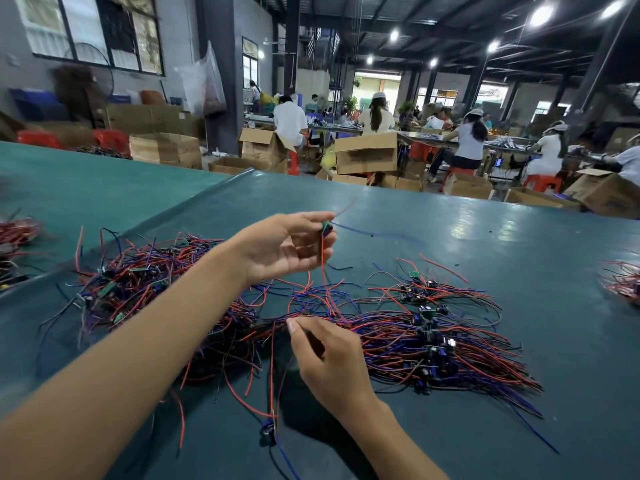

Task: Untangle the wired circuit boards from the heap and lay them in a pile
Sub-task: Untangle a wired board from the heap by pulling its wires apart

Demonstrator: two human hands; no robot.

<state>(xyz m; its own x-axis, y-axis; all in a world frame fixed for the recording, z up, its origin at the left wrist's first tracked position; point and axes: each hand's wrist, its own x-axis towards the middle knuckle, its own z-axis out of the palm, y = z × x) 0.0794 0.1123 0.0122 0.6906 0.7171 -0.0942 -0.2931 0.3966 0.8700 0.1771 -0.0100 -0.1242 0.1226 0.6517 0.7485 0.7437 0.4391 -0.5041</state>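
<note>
My left hand (287,245) is raised above the table and pinches a small green circuit board (326,227) between thumb and fingertips; its red wires hang down toward the table. Below it, my right hand (329,358) pinches thin wires near the middle of the tangle. A tangled heap (138,282) of red, blue and black wired boards lies at the left. To the right lies a neater pile (433,337) of boards with their wires fanned out. One loose board (268,433) hangs on a wire near the table's front.
The teal table (519,237) stretches away ahead and to the right. More wire bundles lie at the left edge (17,237) and the right edge (623,282). Beyond the table stand cardboard boxes (365,154), red stools and seated workers (467,143).
</note>
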